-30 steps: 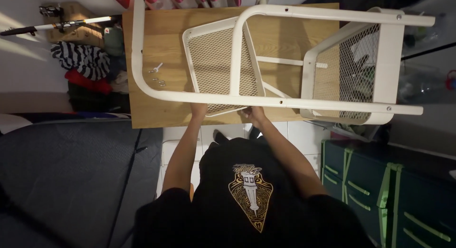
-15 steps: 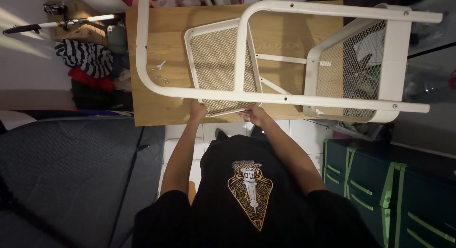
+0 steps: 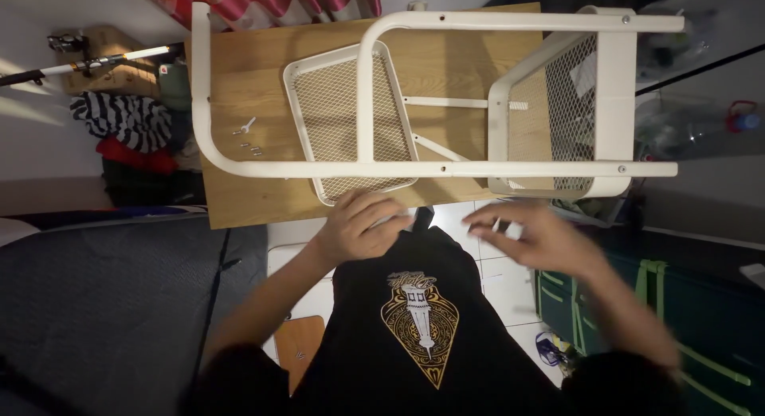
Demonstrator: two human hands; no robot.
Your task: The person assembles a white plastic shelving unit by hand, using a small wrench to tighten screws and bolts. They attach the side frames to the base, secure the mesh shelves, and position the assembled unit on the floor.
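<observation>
Your left hand (image 3: pixel 362 225) was curled at the near edge of the counter (image 3: pixel 239 201), just below the mesh tray (image 3: pixel 347 117); I could not tell if it was pinching anything. Your right hand (image 3: pixel 538 237) was spread wide and blurry, off the counter and touching nothing. The white cart (image 3: pixel 446 169) lay on its side across the counter. Its bent frame and the far basket (image 3: pixel 570 89) looked joined already. The mesh tray sat tilted inside the frame and seemed not fixed yet. A few small screws (image 3: pixel 249 147) and a little tool (image 3: pixel 245 127) lay near the frame's curved end, so I think some fastening was left to do.
</observation>
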